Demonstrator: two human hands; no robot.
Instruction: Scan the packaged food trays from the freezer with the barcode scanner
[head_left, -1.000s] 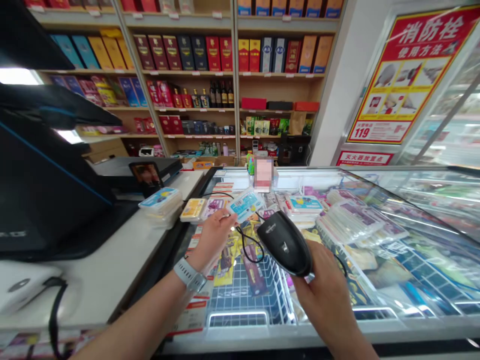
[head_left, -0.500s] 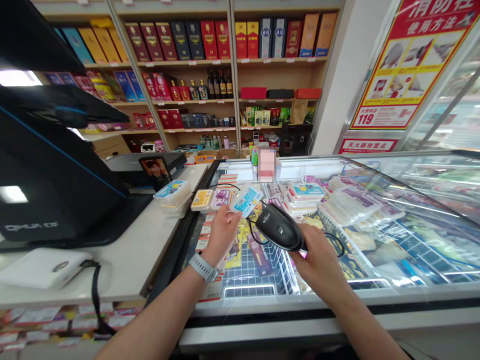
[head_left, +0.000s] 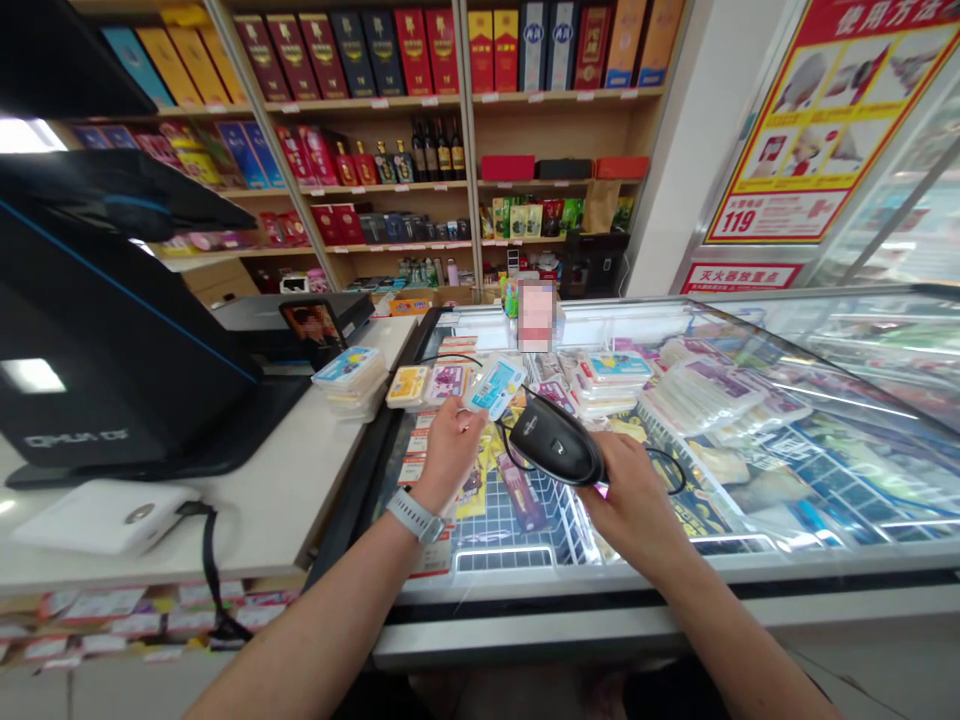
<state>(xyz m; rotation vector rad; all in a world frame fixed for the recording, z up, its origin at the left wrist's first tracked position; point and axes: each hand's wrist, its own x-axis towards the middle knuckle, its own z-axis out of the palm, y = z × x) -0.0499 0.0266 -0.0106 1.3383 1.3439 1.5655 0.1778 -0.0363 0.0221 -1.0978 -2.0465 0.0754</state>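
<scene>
Pinched in my left hand (head_left: 455, 440) is a small flat plastic pack with a blue-and-white label (head_left: 496, 387), tilted above the freezer's glass top. My right hand (head_left: 634, 500) is wrapped round the handle of a black barcode scanner (head_left: 559, 440), whose head points left toward the pack; a black cable runs from it. Just behind my left hand lie a yellow-labelled pack (head_left: 409, 386) and a purple-labelled pack (head_left: 448, 382). Right of the scanner's head rises a stack of blue-labelled packs (head_left: 615, 368), and farther right a pile of purple-labelled packs (head_left: 709, 395).
On the counter (head_left: 277, 510) at left stand a black checkout machine (head_left: 112, 330), a propped phone (head_left: 313, 330), a stack of packs (head_left: 351, 382) and a white box (head_left: 105, 515). The freezer (head_left: 525, 640) holds wire baskets of packaged goods. Shelves of boxes line the back wall.
My view has tipped slightly downward, so the shelves sit higher in the picture. Both hands keep their holds, and the pack and scanner stay close together.
</scene>
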